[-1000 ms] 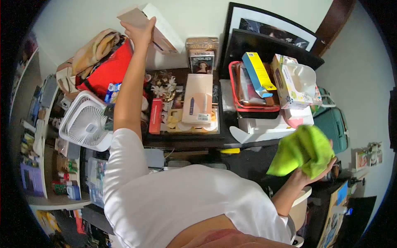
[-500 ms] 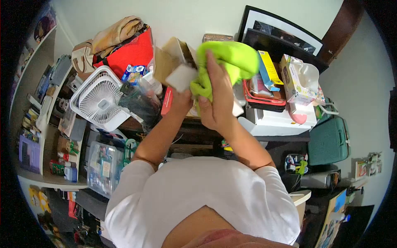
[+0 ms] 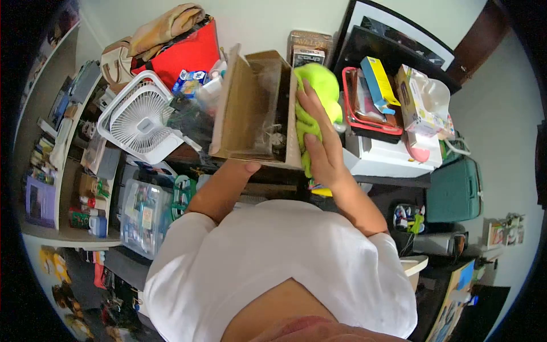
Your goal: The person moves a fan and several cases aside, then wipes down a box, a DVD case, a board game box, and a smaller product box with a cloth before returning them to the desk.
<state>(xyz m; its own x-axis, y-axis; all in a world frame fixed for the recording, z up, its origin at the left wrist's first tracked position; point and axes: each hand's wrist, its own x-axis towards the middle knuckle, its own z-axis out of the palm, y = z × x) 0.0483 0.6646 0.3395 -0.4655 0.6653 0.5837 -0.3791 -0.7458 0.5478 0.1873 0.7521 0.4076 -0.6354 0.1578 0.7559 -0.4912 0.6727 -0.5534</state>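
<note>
An open cardboard box [image 3: 256, 102] is held over the desk, its hollow inside facing me; some clear plastic and small bits appear within. My left hand [image 3: 236, 171] grips the box at its near lower edge, thumb showing and fingers hidden beneath. Against the box's right side, my right hand [image 3: 322, 145] presses a bright lime-green cloth [image 3: 322, 85], its fingers long and fairly straight over the fabric.
A white fan [image 3: 142, 122] and a red bag [image 3: 191, 54] lie left of the box. To the right stand a red-rimmed tray [image 3: 348, 108], a blue-and-yellow box [image 3: 379, 85] and a tissue box [image 3: 416, 108]. Behind are small dark game boxes [image 3: 309, 48] and a black-framed picture [image 3: 359, 14].
The cardboard box has come nearer and now sits between both hands. A small pale block by my left hand is no longer visible. The cloth has shifted right and lower, against the box.
</note>
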